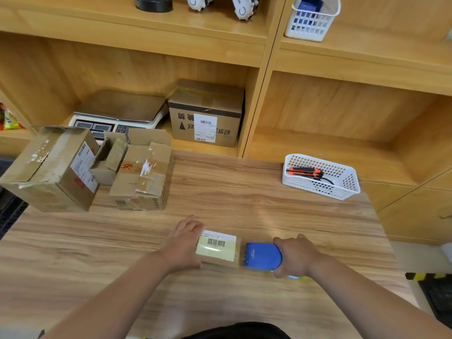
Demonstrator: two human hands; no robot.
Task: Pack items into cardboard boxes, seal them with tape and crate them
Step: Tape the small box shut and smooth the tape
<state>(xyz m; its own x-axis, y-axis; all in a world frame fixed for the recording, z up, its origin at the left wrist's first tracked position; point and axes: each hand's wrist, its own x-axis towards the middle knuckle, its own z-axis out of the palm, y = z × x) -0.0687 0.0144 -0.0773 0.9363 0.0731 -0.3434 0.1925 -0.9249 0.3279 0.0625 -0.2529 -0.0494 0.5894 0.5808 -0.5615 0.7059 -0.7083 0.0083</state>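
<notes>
Sealing under way, I judge: small box sits at near edge of surface, yellowish tape already across top. Left hand clamps box's left end. Right hand grips blue tape dispenser at box's right end. Crating still left; I see no crate. White basket holds orange knife. Open carton far left, contents hidden.

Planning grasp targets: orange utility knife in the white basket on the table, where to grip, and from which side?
Pinch the orange utility knife across mid-handle, from straight above. It lies flat near the far wall of the white basket, whose walls would likely block a side approach.
</notes>
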